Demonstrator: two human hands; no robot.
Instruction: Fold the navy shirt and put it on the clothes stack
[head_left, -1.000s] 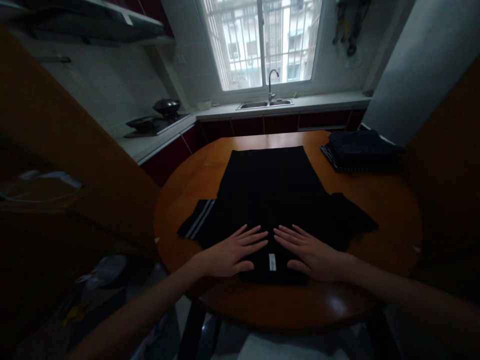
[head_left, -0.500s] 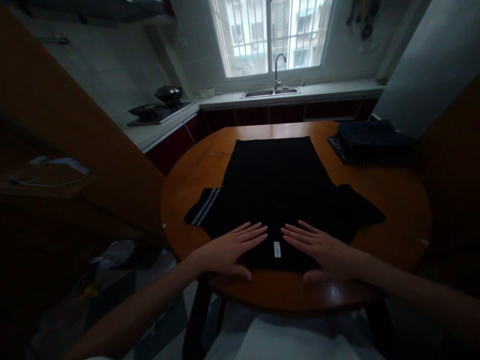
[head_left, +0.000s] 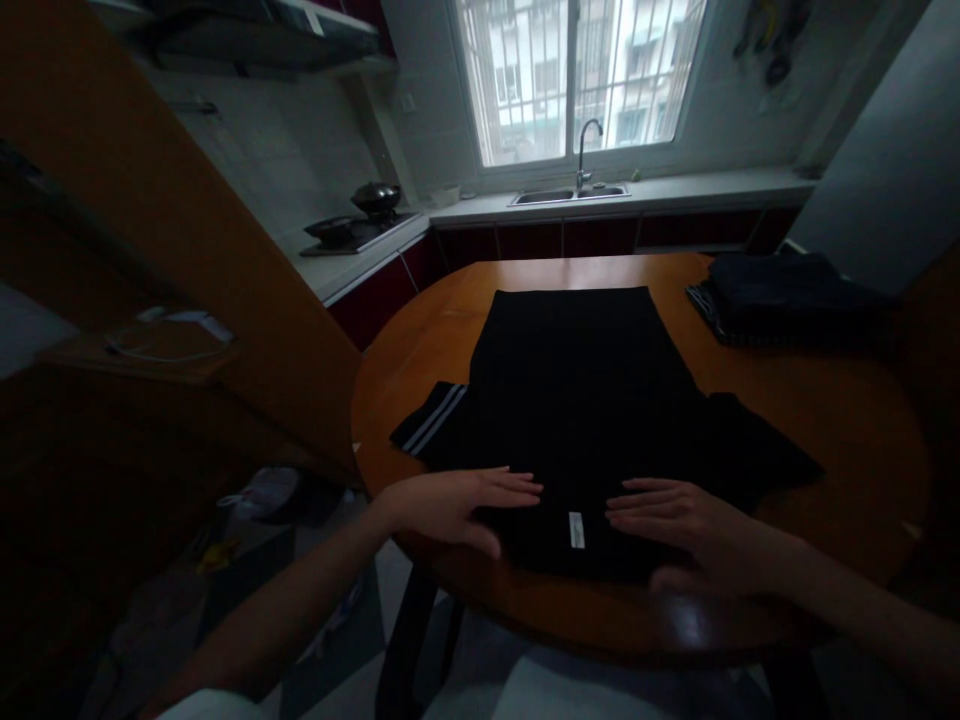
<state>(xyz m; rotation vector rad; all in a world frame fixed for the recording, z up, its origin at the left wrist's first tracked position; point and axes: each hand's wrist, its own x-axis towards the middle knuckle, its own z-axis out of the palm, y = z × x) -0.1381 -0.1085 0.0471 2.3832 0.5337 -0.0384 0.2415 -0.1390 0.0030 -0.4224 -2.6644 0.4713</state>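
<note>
A black short-sleeved shirt (head_left: 585, 390) lies flat on a round wooden table (head_left: 825, 420), collar end toward me. A small white label (head_left: 576, 529) shows at the collar, and the left sleeve has white stripes (head_left: 436, 419). My left hand (head_left: 457, 503) rests flat on the shirt just left of the label, fingers stretched out. On the other side of the label my right hand (head_left: 701, 527) lies flat too, fingers extended. Neither hand holds anything.
A folded pile of dark clothes (head_left: 787, 297) sits at the table's far right. Beyond the table are a counter with a sink and tap (head_left: 585, 170), a stove with pans (head_left: 360, 215) and a barred window. A wooden panel (head_left: 187, 240) stands at left.
My hands have slid apart and back toward the collar edge, now lying more sideways. The view has shifted left and the table sits further right in the picture.
</note>
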